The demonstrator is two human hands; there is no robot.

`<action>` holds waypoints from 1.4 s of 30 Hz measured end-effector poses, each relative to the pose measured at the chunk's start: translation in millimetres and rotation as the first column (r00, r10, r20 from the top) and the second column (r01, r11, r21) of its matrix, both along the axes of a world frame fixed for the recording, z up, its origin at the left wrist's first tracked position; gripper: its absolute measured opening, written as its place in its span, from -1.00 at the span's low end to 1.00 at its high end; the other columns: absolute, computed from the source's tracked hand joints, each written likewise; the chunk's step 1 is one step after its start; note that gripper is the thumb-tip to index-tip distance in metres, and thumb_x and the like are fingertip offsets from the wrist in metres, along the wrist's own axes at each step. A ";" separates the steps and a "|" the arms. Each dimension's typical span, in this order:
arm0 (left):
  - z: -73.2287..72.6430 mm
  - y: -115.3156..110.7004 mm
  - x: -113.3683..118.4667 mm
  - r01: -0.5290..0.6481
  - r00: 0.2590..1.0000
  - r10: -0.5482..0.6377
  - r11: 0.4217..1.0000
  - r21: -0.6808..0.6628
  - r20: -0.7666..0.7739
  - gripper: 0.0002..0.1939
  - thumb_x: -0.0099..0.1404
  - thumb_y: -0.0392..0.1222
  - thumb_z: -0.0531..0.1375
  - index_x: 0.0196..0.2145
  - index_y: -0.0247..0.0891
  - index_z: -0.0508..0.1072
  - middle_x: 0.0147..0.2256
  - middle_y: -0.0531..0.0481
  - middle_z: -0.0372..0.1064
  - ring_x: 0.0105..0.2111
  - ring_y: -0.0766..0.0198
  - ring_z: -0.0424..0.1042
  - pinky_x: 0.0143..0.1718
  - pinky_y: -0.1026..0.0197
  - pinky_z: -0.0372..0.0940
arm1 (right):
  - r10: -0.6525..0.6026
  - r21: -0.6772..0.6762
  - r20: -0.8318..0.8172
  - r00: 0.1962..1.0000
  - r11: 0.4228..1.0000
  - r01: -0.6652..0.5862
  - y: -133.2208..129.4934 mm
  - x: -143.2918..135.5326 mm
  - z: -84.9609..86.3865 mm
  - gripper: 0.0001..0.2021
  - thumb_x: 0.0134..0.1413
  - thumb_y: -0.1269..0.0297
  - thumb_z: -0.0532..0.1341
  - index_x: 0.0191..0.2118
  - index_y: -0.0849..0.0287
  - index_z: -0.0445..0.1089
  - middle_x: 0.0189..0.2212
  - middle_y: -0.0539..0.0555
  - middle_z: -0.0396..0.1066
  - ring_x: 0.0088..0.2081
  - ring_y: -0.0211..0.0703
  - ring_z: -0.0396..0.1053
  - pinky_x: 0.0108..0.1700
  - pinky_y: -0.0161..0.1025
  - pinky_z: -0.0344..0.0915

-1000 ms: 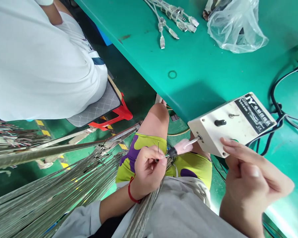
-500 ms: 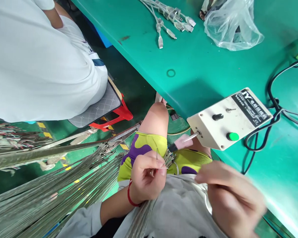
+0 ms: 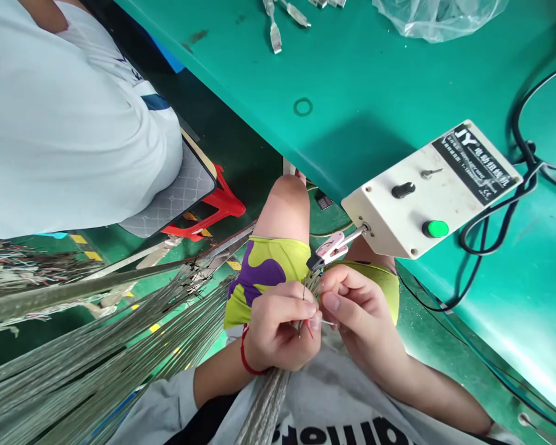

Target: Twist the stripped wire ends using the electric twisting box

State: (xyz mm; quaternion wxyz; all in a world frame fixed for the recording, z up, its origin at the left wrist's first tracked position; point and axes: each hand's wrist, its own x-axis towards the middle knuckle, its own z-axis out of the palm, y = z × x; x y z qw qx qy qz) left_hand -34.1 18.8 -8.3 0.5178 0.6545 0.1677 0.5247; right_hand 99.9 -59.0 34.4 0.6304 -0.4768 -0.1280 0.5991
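My left hand [image 3: 285, 324], with a red string round its wrist, pinches the end of a cable whose thin red, white and dark wires [image 3: 308, 327] fan out past the fingertips. Close beside it, my right hand [image 3: 364, 315] has thumb and forefinger pressed together near the wires; what lies between them is too small to make out. A bundle of clear-jacketed cables [image 3: 264, 405] hangs below my left hand. Just above both hands, a pink clip [image 3: 331, 247] sits on the metal shaft of a white control box [image 3: 430, 191] with a green button.
A person in a white shirt [image 3: 78, 123] sits at the left on a red stool [image 3: 225, 201]. Many cables [image 3: 120, 364] stretch across the lower left. The green table [image 3: 259, 86] holds USB plugs [image 3: 275, 37], a plastic bag [image 3: 440, 15] and black cords [image 3: 521, 117].
My right hand has come in from the right to meet my left hand at the wires. The clip, blurred before, now looks sharp. The view has shifted, with the table items higher up.
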 end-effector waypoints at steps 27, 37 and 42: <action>-4.5 1.8 5.8 0.062 0.994 -0.059 0.998 -0.030 0.097 -0.96 0.66 -0.19 0.23 0.00 -0.14 0.50 -0.51 0.19 0.36 -0.62 0.38 0.30 -0.50 0.30 0.34 | 0.006 -0.031 -0.043 0.999 0.999 -0.007 14.7 0.4 1.4 -0.83 0.33 0.14 0.66 -0.23 0.03 0.77 -0.56 -0.15 0.40 -0.57 -0.39 0.01 -0.48 -0.38 0.10; -2.0 19.9 -5.6 -0.079 0.996 0.081 0.996 -0.044 0.030 -0.90 0.67 -0.29 0.27 0.07 -0.18 0.51 -0.41 0.14 0.38 -0.55 0.39 0.36 -0.53 0.37 0.32 | -0.144 -0.010 -0.023 0.989 0.990 0.144 32.7 0.5 -2.0 -0.69 0.47 -0.08 0.48 -0.19 0.05 0.70 -0.47 -0.06 0.45 -0.55 -0.28 0.09 -0.48 -0.28 0.06; -8.7 26.3 -9.8 -0.170 0.984 0.172 0.984 0.046 -0.044 -0.77 0.60 -0.39 0.29 0.12 -0.17 0.54 -0.34 0.09 0.46 -0.50 0.38 0.38 -0.48 0.36 0.39 | -0.139 0.035 -0.009 0.990 0.990 0.139 39.2 9.8 -0.8 -0.71 0.44 -0.07 0.52 0.04 0.01 0.76 -0.44 -0.06 0.47 -0.54 -0.28 0.12 -0.44 -0.26 0.17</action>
